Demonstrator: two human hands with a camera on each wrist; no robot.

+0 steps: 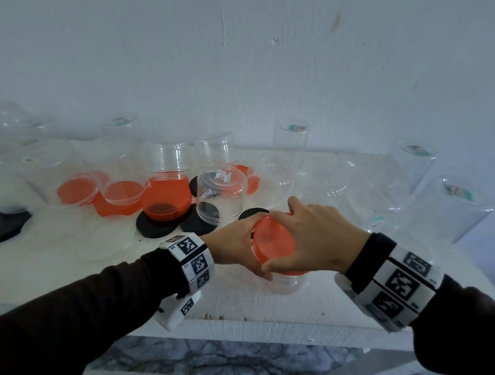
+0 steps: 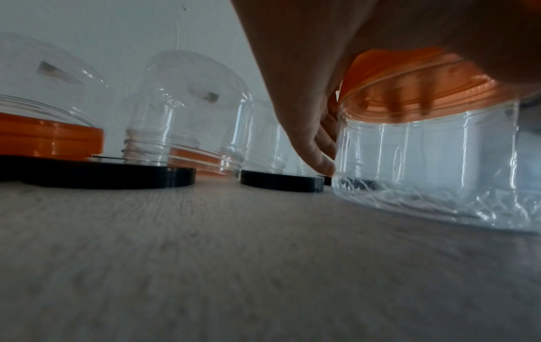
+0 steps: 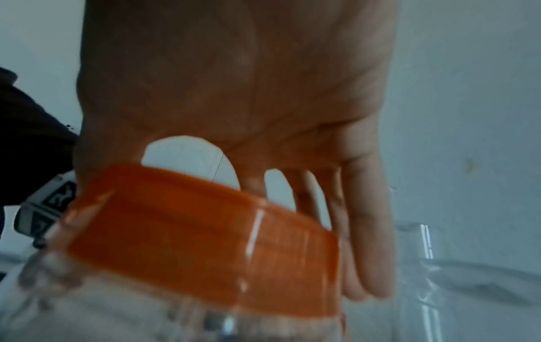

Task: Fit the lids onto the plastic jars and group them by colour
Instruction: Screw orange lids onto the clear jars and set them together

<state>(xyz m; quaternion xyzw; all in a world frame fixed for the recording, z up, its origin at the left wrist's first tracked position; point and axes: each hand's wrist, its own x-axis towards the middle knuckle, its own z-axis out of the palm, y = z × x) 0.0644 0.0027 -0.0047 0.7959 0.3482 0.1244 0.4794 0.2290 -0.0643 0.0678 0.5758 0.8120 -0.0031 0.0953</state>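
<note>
Right hand (image 1: 310,241) cupped over orange lid (image 1: 273,242), fingers curled down round its rim, clamped on it. Left hand (image 1: 237,243) wrapped round the same lid and the clear jar (image 1: 286,282) under it, fingertips (image 2: 324,164) reaching down the jar wall near the bench (image 1: 75,263). Jar upright at front of bench, near the middle. Lid sitting on the jar mouth, looks slightly tilted in right wrist view, so probably mid-fit, not seated yet; cannot tell for sure through blur.

Progress, judged: early. No other jar seen with a lid fitted. Rest of clear jars mostly upside down, scattered across back of bench, several resting over or on loose lids: inverted jar (image 1: 167,167) on stack of orange lids (image 1: 165,201), another inverted jar (image 1: 221,194) sitting across black lids (image 1: 155,227). More orange lids (image 1: 76,190) showing under clear jars at left. Another dark lid-like shape (image 1: 6,226) at far left edge. Cluster of lidless clear jars (image 1: 443,205) at right, labels on their upturned bases.

Left to do: finish this lid, flip and cap the rest, then sort orange from black. No colour grouping visible yet, orange and black lids mixed together mid-bench.
</note>
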